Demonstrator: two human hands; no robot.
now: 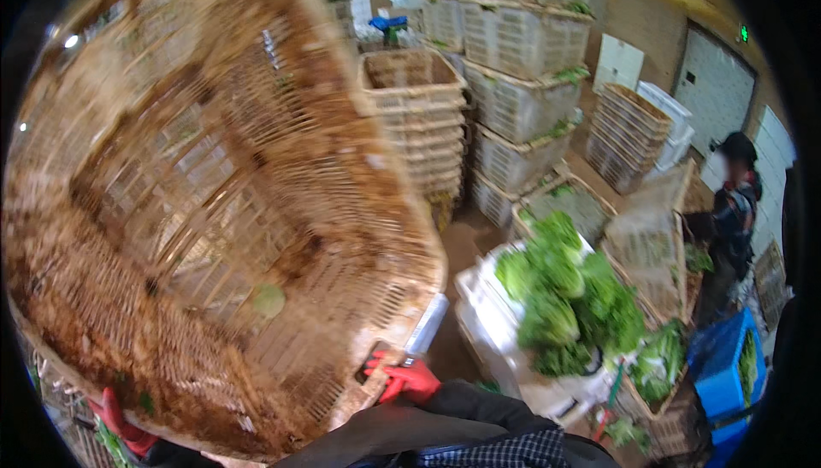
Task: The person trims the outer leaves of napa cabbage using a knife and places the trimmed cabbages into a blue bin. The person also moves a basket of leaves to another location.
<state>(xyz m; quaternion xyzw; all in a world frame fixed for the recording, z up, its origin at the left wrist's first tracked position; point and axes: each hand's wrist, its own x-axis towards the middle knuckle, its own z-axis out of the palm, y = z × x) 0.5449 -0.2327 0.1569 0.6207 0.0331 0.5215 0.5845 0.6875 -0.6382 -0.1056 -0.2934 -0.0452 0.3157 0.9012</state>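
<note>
A large slatted plastic crate (359,211), its inside coated with brown dirt, fills the left half of the view, tilted so that I look into it. My right hand (407,381), in a red glove, grips the crate at the handle opening in its near end. At the lower left my left hand (122,423), also red-gloved, is against the crate's rim, partly hidden behind it. A pale round leaf (268,301) lies inside the crate. Right of my right hand, heads of green leafy lettuce (551,295) are piled on a white surface (481,288).
Nested empty crates (417,102) and a tall stack of filled crates (513,96) stand ahead. Beyond the lettuce are an open crate (571,205), another crate of greens (657,365) and a blue bin (725,365). A person (731,218) stands at the right, near a door (712,83).
</note>
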